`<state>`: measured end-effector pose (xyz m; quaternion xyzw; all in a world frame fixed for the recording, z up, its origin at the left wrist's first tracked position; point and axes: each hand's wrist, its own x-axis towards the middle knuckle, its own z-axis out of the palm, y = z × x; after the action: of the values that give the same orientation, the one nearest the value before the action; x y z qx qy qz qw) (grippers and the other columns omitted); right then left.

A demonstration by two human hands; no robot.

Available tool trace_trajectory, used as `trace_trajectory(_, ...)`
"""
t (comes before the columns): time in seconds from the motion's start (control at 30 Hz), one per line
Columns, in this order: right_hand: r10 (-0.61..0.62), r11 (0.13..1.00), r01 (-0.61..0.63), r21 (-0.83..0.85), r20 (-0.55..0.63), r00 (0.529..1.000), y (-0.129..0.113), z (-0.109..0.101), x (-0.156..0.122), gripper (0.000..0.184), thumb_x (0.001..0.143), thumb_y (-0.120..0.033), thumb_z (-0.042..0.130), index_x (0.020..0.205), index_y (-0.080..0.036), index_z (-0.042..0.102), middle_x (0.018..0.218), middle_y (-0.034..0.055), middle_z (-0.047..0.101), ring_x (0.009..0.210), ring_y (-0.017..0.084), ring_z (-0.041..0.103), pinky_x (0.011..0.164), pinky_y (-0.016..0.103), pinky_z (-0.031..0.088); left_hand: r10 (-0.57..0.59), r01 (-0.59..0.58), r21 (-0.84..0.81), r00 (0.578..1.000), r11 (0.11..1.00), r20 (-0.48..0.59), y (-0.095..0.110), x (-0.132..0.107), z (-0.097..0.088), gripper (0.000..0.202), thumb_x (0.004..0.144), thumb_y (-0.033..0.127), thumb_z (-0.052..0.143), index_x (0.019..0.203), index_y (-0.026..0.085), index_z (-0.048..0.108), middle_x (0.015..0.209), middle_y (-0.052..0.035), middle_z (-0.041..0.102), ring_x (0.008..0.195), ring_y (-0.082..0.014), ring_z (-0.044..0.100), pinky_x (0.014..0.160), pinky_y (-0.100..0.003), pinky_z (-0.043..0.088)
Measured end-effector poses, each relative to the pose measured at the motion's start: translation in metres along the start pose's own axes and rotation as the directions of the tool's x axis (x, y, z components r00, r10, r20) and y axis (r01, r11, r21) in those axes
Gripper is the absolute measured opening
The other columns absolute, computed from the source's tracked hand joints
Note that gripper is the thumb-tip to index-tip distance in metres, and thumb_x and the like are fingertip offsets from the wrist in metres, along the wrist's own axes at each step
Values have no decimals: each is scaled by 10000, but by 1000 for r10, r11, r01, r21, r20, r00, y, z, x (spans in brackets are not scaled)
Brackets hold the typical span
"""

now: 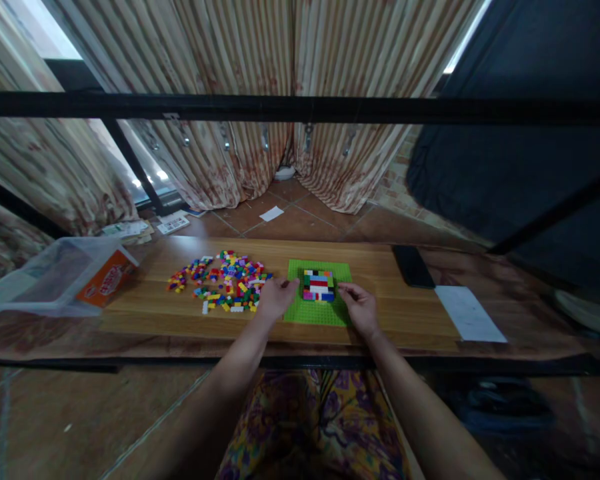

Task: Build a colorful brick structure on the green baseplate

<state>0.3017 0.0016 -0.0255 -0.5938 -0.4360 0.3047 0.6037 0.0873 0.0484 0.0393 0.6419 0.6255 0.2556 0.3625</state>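
A green studded baseplate (310, 315) lies on the wooden board, and a block of multicoloured toy bricks (319, 285) is built up on its middle. My left hand (276, 298) is over the plate's left edge, its fingers curled together, and whatever they may hold is hidden. On the other side, my right hand (362, 308) has thumb and fingers pinched beside the bricks; anything between the tips is too small to name. Left of my left hand spreads a loose pile of toy bricks (235, 277) in many colours.
A clear plastic box (55, 267) with an orange label stands at the far left. To the right lie a black phone (413, 265) and a white sheet of paper (470, 313) on the wooden board (380, 267). A dark metal bar (300, 108) crosses in front of striped curtains.
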Motion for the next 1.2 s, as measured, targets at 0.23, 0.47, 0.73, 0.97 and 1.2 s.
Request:
trace_trajectory(0.23,-20,997,22,-69,43,999,3,-7,5,312,715,-449,693,875,-187,749,874,65,749,816,211,658,818,393,496,-105,72,-119,948,990,-300,-85,-42,-82,329,790,445,525,765,157,682,640,0,645,601,-132,586,548,-214,419)
trace_trajectory(0.47,-179,962,189,-196,66,982,-26,22,-33,282,841,-434,592,920,-205,738,935,81,738,863,228,665,821,389,504,-257,389,95,753,916,-605,-132,-61,-147,304,826,347,507,926,145,711,854,-104,721,835,-239,660,701,-291,457)
trace_trajectory(0.73,-229,880,395,-263,492,840,-59,111,-84,214,902,-257,501,912,-242,715,877,36,692,827,189,644,763,310,490,-192,437,232,729,869,-657,-149,-21,-148,359,906,284,418,1133,146,659,1053,-161,694,962,-268,644,797,-339,463)
trace_trajectory(0.97,-261,823,485,-295,561,786,-52,161,-84,196,890,-195,513,881,-237,704,881,43,668,871,200,612,806,315,461,-126,464,353,730,813,-671,-162,-13,-137,340,944,295,377,1109,184,653,1125,-140,634,960,-237,624,724,-301,443)
trace_trajectory(1.2,-297,786,549,-285,604,740,-55,187,-90,201,906,-194,506,902,-257,697,860,40,660,869,207,593,803,314,441,-115,466,369,731,804,-673,-163,-16,-135,330,942,290,379,1097,193,654,1073,-117,634,914,-227,620,695,-297,429)
